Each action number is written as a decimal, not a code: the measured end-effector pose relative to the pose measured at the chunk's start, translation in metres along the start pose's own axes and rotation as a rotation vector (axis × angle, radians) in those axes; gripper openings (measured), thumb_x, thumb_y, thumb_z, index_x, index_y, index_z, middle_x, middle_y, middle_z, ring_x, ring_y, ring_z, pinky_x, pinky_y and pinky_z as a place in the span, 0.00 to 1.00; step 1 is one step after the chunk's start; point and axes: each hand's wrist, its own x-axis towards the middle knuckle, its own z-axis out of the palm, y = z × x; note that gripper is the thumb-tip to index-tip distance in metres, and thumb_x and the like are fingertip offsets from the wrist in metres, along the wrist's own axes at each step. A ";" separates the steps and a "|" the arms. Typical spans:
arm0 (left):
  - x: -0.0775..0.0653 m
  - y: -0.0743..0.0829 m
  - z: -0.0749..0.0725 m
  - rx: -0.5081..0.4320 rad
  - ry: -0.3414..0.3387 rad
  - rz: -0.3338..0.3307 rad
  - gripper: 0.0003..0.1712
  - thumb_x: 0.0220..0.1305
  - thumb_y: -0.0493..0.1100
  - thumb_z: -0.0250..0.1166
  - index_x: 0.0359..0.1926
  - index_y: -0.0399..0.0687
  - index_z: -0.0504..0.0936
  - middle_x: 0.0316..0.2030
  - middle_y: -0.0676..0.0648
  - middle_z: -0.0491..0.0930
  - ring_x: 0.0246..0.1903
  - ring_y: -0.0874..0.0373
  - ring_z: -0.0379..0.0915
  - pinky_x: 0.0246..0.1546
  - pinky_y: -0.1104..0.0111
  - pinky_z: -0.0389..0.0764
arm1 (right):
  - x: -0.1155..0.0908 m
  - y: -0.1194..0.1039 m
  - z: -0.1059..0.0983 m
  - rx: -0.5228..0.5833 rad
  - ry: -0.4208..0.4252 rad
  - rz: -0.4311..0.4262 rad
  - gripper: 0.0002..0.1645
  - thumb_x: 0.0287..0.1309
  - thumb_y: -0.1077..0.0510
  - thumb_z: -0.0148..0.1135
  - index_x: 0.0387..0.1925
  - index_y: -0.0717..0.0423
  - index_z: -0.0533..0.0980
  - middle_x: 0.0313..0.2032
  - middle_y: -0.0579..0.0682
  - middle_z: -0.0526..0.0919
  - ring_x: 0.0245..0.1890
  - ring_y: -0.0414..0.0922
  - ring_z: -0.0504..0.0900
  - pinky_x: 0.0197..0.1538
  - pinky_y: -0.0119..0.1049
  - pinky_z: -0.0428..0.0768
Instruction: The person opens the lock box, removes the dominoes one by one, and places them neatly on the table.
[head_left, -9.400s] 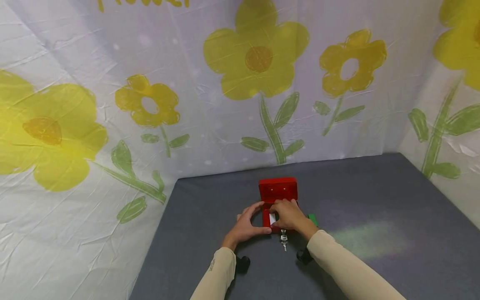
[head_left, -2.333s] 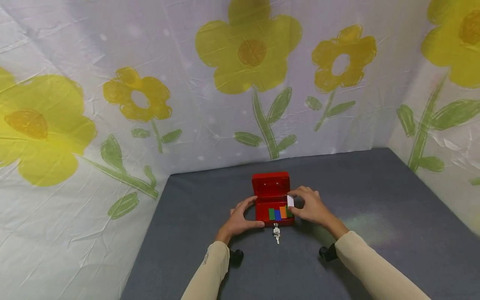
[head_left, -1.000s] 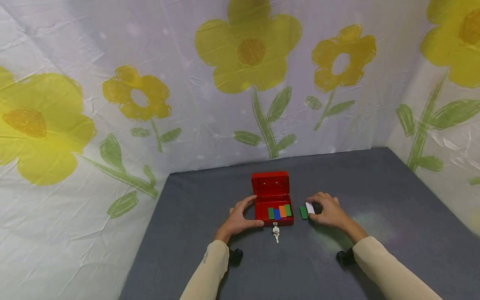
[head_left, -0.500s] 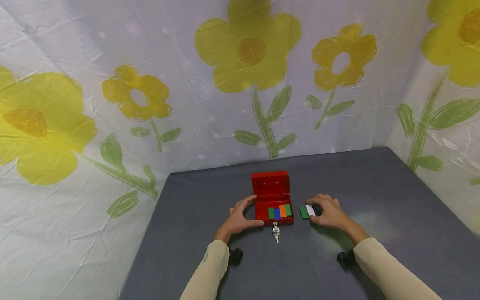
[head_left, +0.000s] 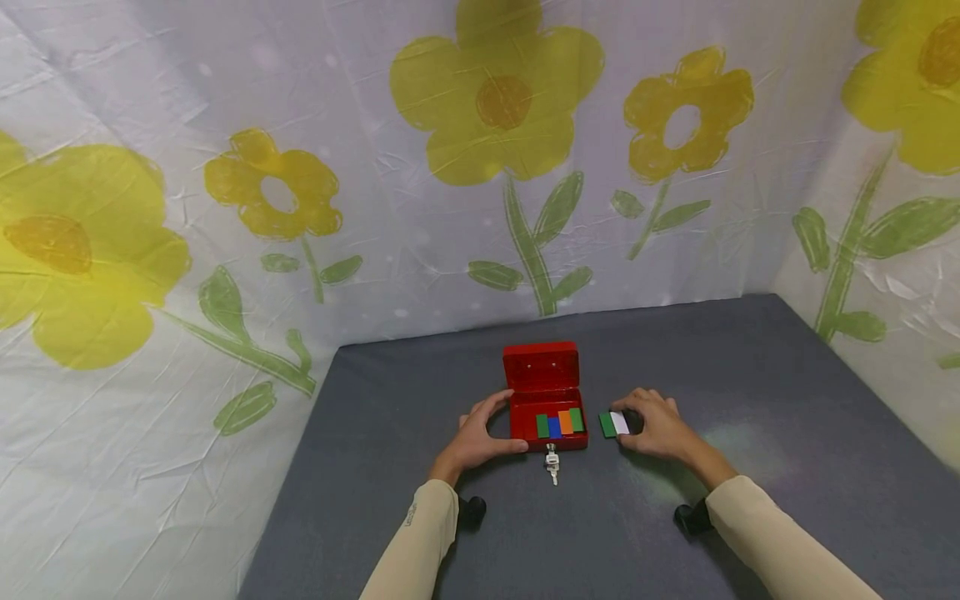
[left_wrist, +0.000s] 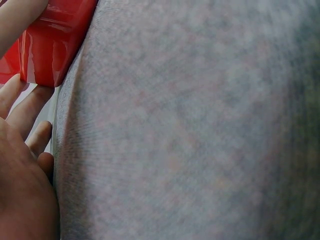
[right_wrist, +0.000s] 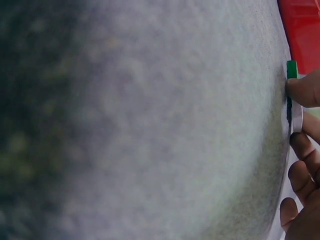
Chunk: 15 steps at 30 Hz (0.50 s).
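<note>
A red cash box [head_left: 516,421] stands on the table with its lid [head_left: 542,375] raised. My left hand [head_left: 477,440] grips its left side, thumb at the front corner and fingertips at the back. Green, blue [head_left: 554,428] and orange [head_left: 566,422] domino-shaped blocks lie inside along the front right. Out on the table, right of the box, my right hand [head_left: 658,425] pinches a white domino-shaped block [head_left: 619,422] by its ends. It lies against a green block [head_left: 607,425]. In the right wrist view, part of the white block [right_wrist: 297,118] is hidden by fingers.
Keys [head_left: 552,469] hang from the lock at the front of the box. The dark grey table [head_left: 420,375] reaches back to a white cloth with painted yellow flowers [head_left: 504,102]. Black wrist cameras [head_left: 472,512] sit under both sleeves.
My right hand has carried the white block from the box's right edge onto the table, then tipped it flat beside the green block. My left hand has stayed on the box.
</note>
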 end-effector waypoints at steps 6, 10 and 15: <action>0.001 -0.001 0.001 0.016 0.001 -0.009 0.56 0.45 0.67 0.78 0.75 0.74 0.63 0.74 0.54 0.66 0.75 0.53 0.54 0.69 0.44 0.55 | 0.001 0.000 0.001 0.001 -0.005 -0.002 0.28 0.47 0.55 0.76 0.52 0.57 0.83 0.46 0.53 0.83 0.44 0.50 0.74 0.40 0.41 0.56; 0.001 -0.002 0.001 0.016 -0.001 -0.006 0.56 0.45 0.67 0.78 0.75 0.74 0.63 0.75 0.53 0.66 0.75 0.53 0.54 0.69 0.44 0.55 | 0.001 0.001 0.002 0.001 -0.010 -0.002 0.28 0.47 0.55 0.77 0.52 0.57 0.83 0.45 0.53 0.83 0.45 0.51 0.74 0.41 0.41 0.56; 0.001 -0.003 0.001 0.013 -0.003 0.009 0.56 0.46 0.67 0.78 0.76 0.73 0.62 0.75 0.52 0.66 0.74 0.51 0.55 0.69 0.43 0.54 | 0.001 0.001 0.001 -0.001 -0.016 0.000 0.28 0.48 0.55 0.76 0.53 0.57 0.83 0.45 0.53 0.83 0.46 0.52 0.74 0.41 0.41 0.56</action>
